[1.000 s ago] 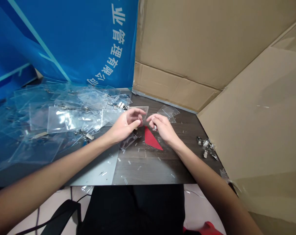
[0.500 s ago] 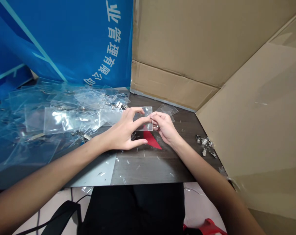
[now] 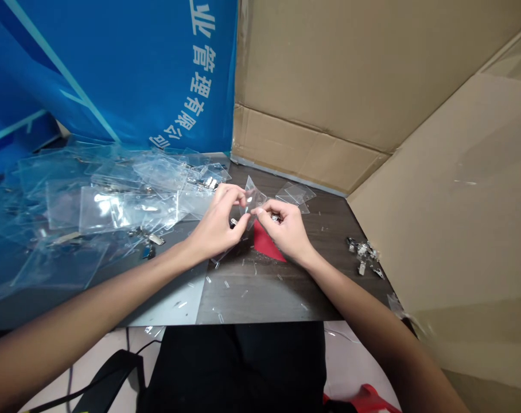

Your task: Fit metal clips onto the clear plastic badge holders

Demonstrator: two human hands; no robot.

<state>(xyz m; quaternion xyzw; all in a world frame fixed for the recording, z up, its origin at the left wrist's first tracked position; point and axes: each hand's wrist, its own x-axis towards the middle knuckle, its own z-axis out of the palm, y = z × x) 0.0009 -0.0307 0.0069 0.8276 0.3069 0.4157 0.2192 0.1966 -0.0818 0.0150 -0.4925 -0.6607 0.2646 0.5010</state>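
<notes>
Over the table, a clear plastic badge sleeve (image 3: 254, 198) is bent between my two hands, one corner pointing up. My left hand (image 3: 221, 222) grips its left side between thumb and fingers. Thumb and forefinger of my right hand (image 3: 287, 230) are pinched at the sleeve's right edge. A shiny metal clip (image 3: 276, 218) shows within the curled fingers of that hand; how it meets the sleeve is hidden. Beneath the hands lies a red piece (image 3: 267, 245) of flat material. Another small metal part (image 3: 233, 222) shows by the left thumb.
Many clear sleeves with clips (image 3: 101, 206) are heaped on the left. Two or so loose sleeves (image 3: 295, 195) lie at the back, near a cardboard wall (image 3: 307, 135). Metal clips (image 3: 364, 255) are piled by the right edge. Small clear scraps (image 3: 221, 317) dot the table front.
The sleeve has gone from flat to bent and tilted, a corner now up. My left fingers have closed from spread onto it, and my right hand has turned with its thumb toward me.
</notes>
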